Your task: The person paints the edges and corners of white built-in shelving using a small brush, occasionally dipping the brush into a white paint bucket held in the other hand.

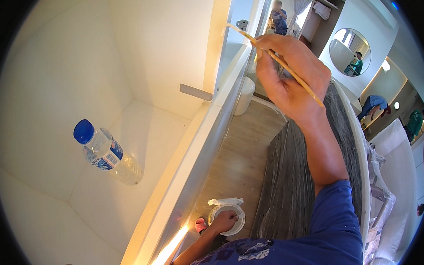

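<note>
My right hand is raised at the upper middle, its fingers closed round a thin paintbrush with a wooden handle. The brush's tip points left, at the upright edge of a white cabinet, near a metal hinge. I cannot tell whether the tip touches. Low in the middle, my left hand is a fist above a round white bucket; what it grips is hidden. A pale crumpled cloth or sheet lies by the bucket's rim.
A clear plastic bottle with a blue cap stands inside the cabinet. A flat grey metal piece juts from its wall. A dark surface under plastic film lies right of me. A white cylinder stands on the wood floor. Other people are farther right.
</note>
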{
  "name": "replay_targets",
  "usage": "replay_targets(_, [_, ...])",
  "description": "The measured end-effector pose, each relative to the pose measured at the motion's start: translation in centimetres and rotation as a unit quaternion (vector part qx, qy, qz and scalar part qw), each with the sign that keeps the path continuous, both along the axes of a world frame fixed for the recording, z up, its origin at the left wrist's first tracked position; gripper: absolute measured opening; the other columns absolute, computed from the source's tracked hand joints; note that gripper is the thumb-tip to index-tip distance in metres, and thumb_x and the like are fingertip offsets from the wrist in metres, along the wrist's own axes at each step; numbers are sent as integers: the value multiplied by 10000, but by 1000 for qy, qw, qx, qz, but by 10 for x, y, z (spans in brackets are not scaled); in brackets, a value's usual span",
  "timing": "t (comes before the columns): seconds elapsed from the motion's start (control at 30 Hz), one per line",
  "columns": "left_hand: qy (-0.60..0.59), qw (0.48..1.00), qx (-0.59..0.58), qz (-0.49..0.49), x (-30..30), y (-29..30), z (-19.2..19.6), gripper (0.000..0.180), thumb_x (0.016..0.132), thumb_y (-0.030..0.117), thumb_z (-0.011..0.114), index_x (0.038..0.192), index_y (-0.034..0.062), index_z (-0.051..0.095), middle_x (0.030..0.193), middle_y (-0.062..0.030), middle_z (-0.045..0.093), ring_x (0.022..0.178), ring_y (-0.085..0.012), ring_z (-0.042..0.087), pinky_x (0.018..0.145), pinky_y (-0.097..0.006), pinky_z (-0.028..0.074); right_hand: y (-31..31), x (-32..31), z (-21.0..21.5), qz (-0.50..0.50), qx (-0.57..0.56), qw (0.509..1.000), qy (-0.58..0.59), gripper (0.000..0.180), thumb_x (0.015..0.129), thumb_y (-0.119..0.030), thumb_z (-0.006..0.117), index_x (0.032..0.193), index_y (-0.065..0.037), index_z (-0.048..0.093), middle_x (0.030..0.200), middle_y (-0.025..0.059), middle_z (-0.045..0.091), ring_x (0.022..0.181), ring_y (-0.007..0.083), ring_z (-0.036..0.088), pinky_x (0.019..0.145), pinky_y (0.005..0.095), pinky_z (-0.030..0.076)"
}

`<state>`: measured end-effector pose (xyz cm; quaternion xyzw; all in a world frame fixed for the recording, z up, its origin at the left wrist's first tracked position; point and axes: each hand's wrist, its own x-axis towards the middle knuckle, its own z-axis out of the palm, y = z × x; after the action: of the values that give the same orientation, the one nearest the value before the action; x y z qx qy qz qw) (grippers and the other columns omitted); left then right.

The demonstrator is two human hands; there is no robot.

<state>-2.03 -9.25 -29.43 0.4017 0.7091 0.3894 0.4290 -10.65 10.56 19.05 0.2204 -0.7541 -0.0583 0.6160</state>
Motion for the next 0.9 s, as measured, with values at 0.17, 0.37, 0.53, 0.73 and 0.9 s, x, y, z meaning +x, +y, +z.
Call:
replay_targets(0.17, [-6,1000,-8,-4,-1,0,3,339,964,331,631,1001,8,724,936,-200,712,908,-327,690,817,-426,519,2,2,-5,21,-2,999,-24,205,786,57,711,952,-58,679,722,58,642,585,187,614,522,301,481])
replay_targets(0.37, [0,1000,0,-3,-1,0,3,331,958,322,638,995,5,726,927,-202,712,894,-331,691,807,-428,520,-2,9,-10,14,-16,998,-57,214,784,57,712,961,-58,678,699,53,616,571,190,596,515,312,470])
replay_targets(0.53, [-5,1000,8,6,0,-1,-2,332,954,322,642,995,4,726,915,-200,709,881,-331,688,796,-429,517,0,4,-2,3,6,1000,-19,227,775,63,712,962,-61,677,712,47,634,582,188,608,525,299,481])
replay_targets(0.73, [-4,1000,9,7,1,0,-3,336,957,325,641,998,3,725,908,-196,707,877,-325,687,800,-423,518,2,0,-1,-2,18,1000,10,235,769,65,714,963,-61,677,712,47,633,584,185,609,531,295,486])
replay_targets(0.9, [-14,1000,5,2,-1,0,3,321,955,309,619,986,7,722,980,-242,705,943,-415,676,843,-486,512,-1,5,-10,7,-1,999,-42,237,768,64,717,966,-59,676,705,50,617,575,185,592,519,303,469])
